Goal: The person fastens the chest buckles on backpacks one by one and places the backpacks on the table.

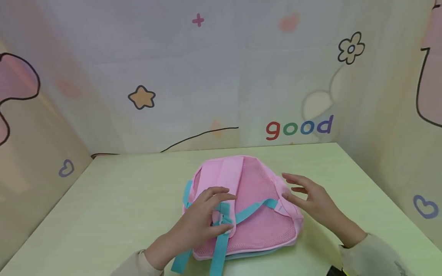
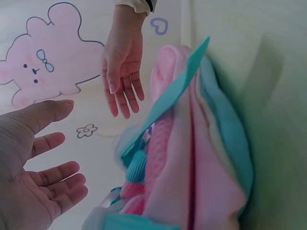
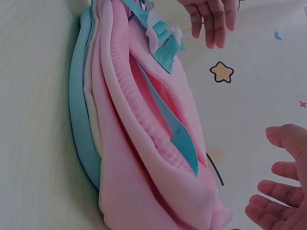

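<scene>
Backpack partly behind left hand; teal strap cut off below

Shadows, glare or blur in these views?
Head: fairly even light, soft shadow on the table right of the backpack, no strong glare; left wrist: dimmer, soft shadow on the table, backpack's nearest part looks soft; right wrist: also dim, shadow along the backpack's table edge.

R hand hovers nr pink bag w/ teal strap

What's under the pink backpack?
The pink backpack lies on the green table. Its blue-green layer peeks out at the edge; anything else underneath is covered.
</scene>
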`<act>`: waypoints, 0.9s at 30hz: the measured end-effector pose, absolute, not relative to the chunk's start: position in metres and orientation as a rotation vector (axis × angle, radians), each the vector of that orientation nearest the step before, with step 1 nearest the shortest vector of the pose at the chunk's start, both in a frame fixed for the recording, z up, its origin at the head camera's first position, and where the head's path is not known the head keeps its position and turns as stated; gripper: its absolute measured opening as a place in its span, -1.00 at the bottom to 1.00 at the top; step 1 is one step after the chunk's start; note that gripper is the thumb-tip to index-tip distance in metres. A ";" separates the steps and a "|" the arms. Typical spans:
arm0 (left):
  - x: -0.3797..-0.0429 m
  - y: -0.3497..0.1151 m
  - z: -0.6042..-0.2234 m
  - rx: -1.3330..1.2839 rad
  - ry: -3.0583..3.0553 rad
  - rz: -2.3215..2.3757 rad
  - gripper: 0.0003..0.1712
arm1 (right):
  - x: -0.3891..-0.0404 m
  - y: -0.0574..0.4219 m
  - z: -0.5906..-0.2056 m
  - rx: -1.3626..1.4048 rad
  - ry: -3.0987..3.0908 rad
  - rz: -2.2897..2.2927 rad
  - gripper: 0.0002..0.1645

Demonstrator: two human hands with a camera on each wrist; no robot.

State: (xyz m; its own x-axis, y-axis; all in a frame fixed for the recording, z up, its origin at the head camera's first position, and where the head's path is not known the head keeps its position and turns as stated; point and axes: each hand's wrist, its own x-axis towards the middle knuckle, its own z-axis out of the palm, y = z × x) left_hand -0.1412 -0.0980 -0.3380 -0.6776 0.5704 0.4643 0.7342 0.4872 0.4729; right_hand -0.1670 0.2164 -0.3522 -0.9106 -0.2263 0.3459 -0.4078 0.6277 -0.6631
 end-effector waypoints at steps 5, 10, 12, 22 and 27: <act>-0.149 -0.108 -0.332 -1.064 -2.512 -0.979 -0.33 | -0.172 0.200 -0.346 0.557 -2.606 1.198 -0.40; -0.157 -0.119 -0.331 -1.010 -2.558 -1.023 -0.31 | -0.176 0.184 -0.342 0.625 -2.574 1.222 -0.46; -0.161 -0.122 -0.332 -0.982 -2.574 -1.003 -0.31 | -0.178 0.177 -0.342 0.648 -2.568 1.216 -0.48; -0.170 -0.134 -0.339 -0.903 -2.658 -0.937 -0.30 | -0.184 0.140 -0.345 0.870 -2.520 1.077 -0.64; -0.173 -0.135 -0.347 -0.862 -2.731 -0.988 -0.31 | -0.185 0.121 -0.349 0.992 -2.474 1.070 -0.69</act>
